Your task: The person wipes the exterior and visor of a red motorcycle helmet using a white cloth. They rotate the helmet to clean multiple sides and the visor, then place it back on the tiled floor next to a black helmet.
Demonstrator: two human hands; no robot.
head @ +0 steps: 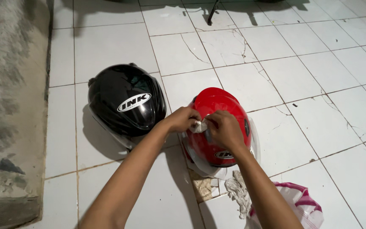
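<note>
Head view: both hands [206,125] pinch white scrap [199,126] on red helmet [217,101]

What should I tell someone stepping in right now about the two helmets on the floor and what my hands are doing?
Left hand: on top of the red helmet, fingers pinched on a small white wad.
Right hand: also on the red helmet's top, meeting the wad from the other side.
Red helmet sits on the white tiled floor, clear visor toward you.
Black helmet stands to its left, untouched.
A crumpled rag and a pink-and-white plastic bag lie near the right forearm.
Done: cannot tell how much of the red shell has been rubbed.
Left: rest of red helmet; the black one seems not yet handled.
</note>
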